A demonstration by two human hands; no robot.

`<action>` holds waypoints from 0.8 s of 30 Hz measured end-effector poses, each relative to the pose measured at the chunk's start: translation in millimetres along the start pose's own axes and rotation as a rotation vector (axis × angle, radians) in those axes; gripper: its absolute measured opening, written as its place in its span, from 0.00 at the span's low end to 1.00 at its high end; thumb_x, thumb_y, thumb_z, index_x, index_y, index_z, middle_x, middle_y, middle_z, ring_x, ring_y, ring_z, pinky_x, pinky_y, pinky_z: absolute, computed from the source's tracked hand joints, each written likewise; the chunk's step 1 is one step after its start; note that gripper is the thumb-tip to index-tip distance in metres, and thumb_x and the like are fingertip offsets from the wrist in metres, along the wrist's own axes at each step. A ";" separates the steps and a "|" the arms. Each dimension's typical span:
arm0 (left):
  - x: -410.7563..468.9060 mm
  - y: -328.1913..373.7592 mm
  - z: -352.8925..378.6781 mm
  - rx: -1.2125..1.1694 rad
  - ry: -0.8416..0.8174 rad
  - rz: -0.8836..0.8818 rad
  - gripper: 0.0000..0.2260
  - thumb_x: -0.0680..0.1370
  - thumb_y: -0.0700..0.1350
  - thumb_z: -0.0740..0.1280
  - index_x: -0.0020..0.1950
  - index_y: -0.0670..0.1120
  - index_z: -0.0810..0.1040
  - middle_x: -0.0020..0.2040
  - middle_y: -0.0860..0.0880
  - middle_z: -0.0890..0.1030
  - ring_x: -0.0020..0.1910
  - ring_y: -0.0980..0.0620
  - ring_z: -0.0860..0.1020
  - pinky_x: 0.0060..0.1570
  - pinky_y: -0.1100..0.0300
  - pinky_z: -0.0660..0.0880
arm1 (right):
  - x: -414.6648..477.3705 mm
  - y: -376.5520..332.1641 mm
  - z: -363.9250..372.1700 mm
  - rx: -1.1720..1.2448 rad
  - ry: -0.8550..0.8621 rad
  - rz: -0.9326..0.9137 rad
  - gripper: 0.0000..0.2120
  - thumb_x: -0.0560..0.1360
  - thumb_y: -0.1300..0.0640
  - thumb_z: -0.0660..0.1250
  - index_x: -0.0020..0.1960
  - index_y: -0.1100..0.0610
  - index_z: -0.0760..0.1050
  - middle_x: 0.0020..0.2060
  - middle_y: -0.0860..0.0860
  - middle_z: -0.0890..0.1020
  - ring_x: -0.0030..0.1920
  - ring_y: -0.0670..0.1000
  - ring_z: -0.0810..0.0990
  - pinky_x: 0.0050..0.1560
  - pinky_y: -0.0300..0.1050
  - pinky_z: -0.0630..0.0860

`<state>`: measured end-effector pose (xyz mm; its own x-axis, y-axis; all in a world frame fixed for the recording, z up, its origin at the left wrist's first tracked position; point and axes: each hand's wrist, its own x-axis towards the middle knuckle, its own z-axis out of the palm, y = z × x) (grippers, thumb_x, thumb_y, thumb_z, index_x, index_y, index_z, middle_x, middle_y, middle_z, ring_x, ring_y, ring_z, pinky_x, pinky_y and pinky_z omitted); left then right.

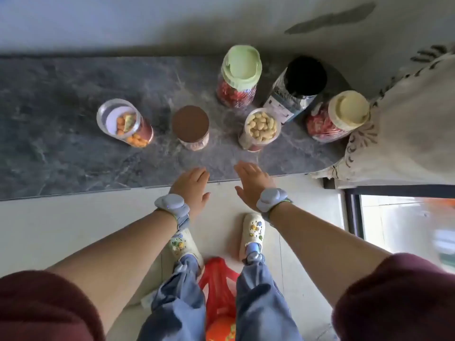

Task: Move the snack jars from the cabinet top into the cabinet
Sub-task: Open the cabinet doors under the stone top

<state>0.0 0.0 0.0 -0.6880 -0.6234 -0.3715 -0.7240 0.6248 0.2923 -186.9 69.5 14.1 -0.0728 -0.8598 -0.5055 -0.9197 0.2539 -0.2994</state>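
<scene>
Several snack jars stand on the dark marble cabinet top [61,153]: a clear-lidded jar of orange snacks [123,123] at the left, a brown-lidded jar [190,126], a clear jar of pale nuts [261,127], a tall green-lidded jar of red snacks [240,75], a tall black-lidded jar [299,87], and a cream-lidded jar of red snacks [341,115] at the right. My left hand [193,187] and my right hand [251,183] hover over the front edge, fingers spread, holding nothing, short of the jars.
A patterned cream cloth [398,119] drapes over something at the right end of the top. A red plastic bag [220,296] with an orange object lies on the tiled floor between my feet. A dark-framed glass door [398,217] is at the right.
</scene>
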 end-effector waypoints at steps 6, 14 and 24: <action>37.5 -19.3 91.8 0.144 0.247 -0.013 0.23 0.77 0.49 0.62 0.71 0.43 0.68 0.73 0.44 0.68 0.72 0.43 0.67 0.69 0.42 0.64 | 47.7 25.7 95.4 -0.260 0.256 -0.096 0.32 0.76 0.53 0.66 0.76 0.53 0.58 0.78 0.52 0.58 0.77 0.56 0.57 0.76 0.57 0.48; 63.1 -26.5 178.0 0.304 0.908 -0.115 0.21 0.79 0.52 0.57 0.70 0.48 0.69 0.69 0.49 0.74 0.68 0.49 0.66 0.64 0.48 0.62 | 82.3 45.5 164.3 -0.244 0.985 -0.170 0.23 0.70 0.54 0.68 0.65 0.52 0.77 0.66 0.50 0.78 0.66 0.52 0.72 0.65 0.54 0.66; 71.1 -27.9 178.3 0.312 1.035 -0.097 0.18 0.79 0.52 0.56 0.67 0.48 0.72 0.66 0.50 0.77 0.65 0.49 0.68 0.62 0.51 0.61 | 69.6 53.6 159.8 -0.239 0.886 -0.257 0.28 0.70 0.53 0.60 0.70 0.55 0.71 0.69 0.52 0.74 0.68 0.55 0.73 0.69 0.51 0.61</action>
<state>-19.8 22.0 -191.7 -0.4427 -0.6791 0.5856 -0.8333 0.5527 0.0110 -179.7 94.0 -166.5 -0.0333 -0.9246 0.3794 -0.9957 -0.0023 -0.0930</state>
